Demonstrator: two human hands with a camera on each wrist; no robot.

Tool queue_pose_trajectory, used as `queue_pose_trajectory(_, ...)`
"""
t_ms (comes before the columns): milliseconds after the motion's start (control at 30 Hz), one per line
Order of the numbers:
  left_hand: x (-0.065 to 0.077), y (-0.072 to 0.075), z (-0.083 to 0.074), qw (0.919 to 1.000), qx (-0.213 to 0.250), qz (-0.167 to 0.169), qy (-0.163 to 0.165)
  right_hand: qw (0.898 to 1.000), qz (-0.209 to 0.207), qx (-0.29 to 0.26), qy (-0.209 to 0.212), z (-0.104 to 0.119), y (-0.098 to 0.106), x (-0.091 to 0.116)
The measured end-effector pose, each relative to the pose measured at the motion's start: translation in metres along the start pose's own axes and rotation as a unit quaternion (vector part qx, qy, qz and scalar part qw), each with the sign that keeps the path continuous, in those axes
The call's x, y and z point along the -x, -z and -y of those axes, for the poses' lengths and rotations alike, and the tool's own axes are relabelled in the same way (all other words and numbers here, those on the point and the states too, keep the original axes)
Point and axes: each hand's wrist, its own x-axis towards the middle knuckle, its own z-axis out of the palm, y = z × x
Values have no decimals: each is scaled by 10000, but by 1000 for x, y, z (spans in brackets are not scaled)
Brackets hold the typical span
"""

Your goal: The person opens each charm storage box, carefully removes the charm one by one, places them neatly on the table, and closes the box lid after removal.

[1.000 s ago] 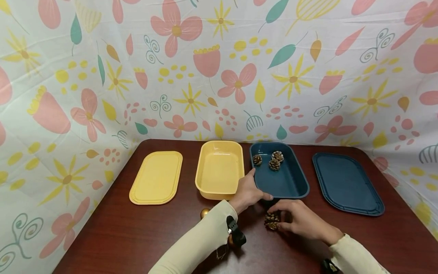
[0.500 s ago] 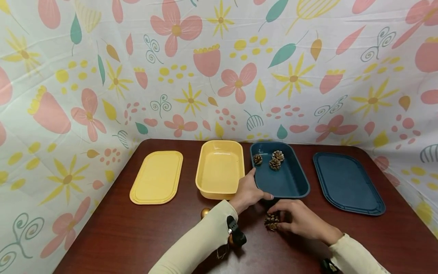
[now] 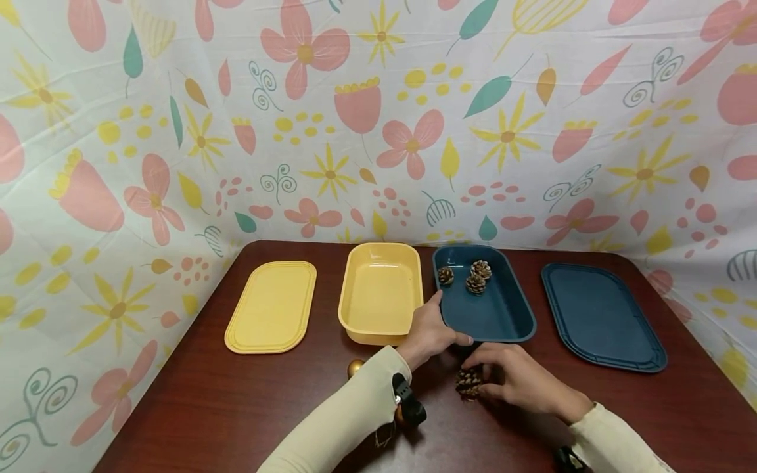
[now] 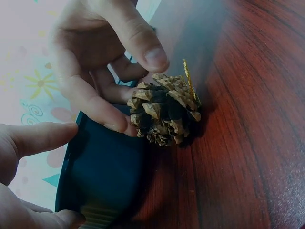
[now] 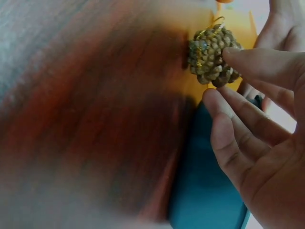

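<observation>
My right hand (image 3: pixel 523 381) holds a brown pine cone (image 3: pixel 468 382) between thumb and fingers, low over the table in front of the blue container (image 3: pixel 497 322). A gold cord loop (image 4: pixel 188 78) sticks out from this cone in the left wrist view. At the container's near left corner, my left hand (image 3: pixel 427 332) grips the rim, thumb along the front edge and fingers at the left side. Inside the container, toward its far end, lie several light-tipped pine cones (image 3: pixel 475 284).
A yellow container (image 3: pixel 378 328) stands left of the blue one. Its matching yellow lid (image 3: pixel 272 309) lies further left, and a blue lid (image 3: pixel 603 318) lies at right. Gold balls (image 3: pixel 355 368) rest near my left forearm, partly hidden by it. A flower-printed cloth (image 3: pixel 378 131) hangs behind the table.
The pine cone has turned a little in my right fingers, so its gold cord shows less in the head view. My left hand stays on the blue container's rim.
</observation>
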Motion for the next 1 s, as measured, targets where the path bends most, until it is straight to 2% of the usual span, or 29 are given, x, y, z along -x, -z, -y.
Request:
queue_pose_trajectory(467,0,1,2,9999,15,23,-109,9998,29,206,71,7,14,-3)
queue_pose_trajectory(733,0,0,3,9999,55,38,-136,9994,305,-153,57,11,38,-9)
queue_pose_trajectory(1000,1,1,3,9998,146,66,-133,9979,356,-432,-311,13,65,-22)
